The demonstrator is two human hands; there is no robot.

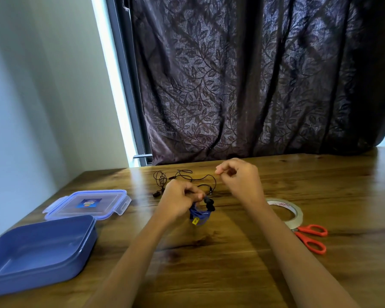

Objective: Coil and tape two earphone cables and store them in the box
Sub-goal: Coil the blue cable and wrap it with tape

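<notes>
Right of the open blue box [38,252], whose bare inner floor shows, the left hand [178,201] grips a coiled blue earphone cable [198,215]. Farther behind lies a loose black earphone cable [161,178]. The right hand [240,181] has its fingers curled with thumb and forefinger pinched; what it holds cannot be told. The lid [107,201] lies just behind the box

box [31,252] cropped left, scissors [311,237] blades hidden

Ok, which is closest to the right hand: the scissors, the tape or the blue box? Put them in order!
1. Tape, just right of the right hand, beside its wrist.
2. Scissors, past the tape, nearer the person.
3. Box, far off on the left side.
</notes>
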